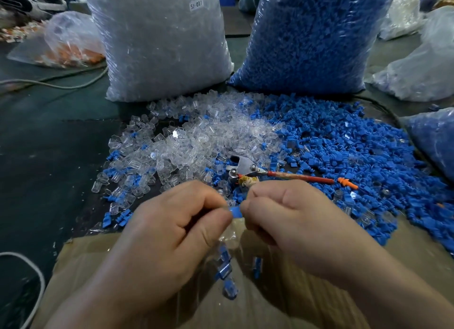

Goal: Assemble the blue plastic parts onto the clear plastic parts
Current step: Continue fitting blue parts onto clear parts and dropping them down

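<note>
Head view: the blue part (235, 211), pinched in the grip of the right hand (290, 218), lies along 9-to-3 with its free end toward 9 o'clock, touching the left hand (172, 225), whose clenched grip seems to hold a clear part (229, 234) just below, at 6 o'clock.

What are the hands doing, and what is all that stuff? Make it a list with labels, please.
left hand: pinches a blue part
right hand: pinches the same blue part
loose piles: clear parts pile left, blue parts pile right
bags behind: clear bag, blue bag
tool: red-handled tool lies on the piles
below hands: cardboard with joined pieces
</note>
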`<move>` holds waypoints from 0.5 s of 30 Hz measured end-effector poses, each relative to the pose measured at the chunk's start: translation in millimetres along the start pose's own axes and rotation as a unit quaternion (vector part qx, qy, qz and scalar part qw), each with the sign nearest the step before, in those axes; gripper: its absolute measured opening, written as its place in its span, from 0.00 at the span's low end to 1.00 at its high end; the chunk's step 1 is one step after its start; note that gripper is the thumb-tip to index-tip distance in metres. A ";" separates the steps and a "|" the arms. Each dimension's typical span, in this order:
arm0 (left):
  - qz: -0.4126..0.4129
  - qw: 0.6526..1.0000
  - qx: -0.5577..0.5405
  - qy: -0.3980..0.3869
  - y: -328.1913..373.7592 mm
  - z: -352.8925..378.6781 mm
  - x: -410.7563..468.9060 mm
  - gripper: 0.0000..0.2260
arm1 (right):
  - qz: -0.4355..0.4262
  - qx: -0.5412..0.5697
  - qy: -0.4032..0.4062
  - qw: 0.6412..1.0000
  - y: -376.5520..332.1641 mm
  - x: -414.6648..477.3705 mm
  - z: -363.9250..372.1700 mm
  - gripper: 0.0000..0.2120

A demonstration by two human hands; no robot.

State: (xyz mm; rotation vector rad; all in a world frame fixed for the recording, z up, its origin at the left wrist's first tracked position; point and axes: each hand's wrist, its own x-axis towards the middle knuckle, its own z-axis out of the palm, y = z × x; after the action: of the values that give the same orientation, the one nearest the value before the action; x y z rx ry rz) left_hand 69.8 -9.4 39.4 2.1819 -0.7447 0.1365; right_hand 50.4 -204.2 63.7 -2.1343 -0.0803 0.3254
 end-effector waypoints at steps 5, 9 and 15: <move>-0.086 0.977 0.145 -0.131 -11.7 -7.8 0.3 0.16 | -0.040 -0.349 -0.043 0.935 0.7 -5.6 -0.4 0.13; -0.073 0.967 0.162 -0.184 -2.9 -0.2 -1.6 0.22 | -0.082 -0.358 -0.081 0.927 -3.2 -5.8 12.2 0.08; -0.112 0.963 0.138 -0.205 4.3 3.2 -1.1 0.22 | -0.065 -0.346 -0.108 0.930 0.6 -2.4 10.9 0.09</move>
State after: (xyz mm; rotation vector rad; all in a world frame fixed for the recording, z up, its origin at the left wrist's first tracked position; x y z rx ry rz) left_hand 66.0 -13.3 39.8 2.5825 -0.7282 -0.3597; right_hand 45.2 -196.2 58.1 -2.7616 -0.5301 0.5075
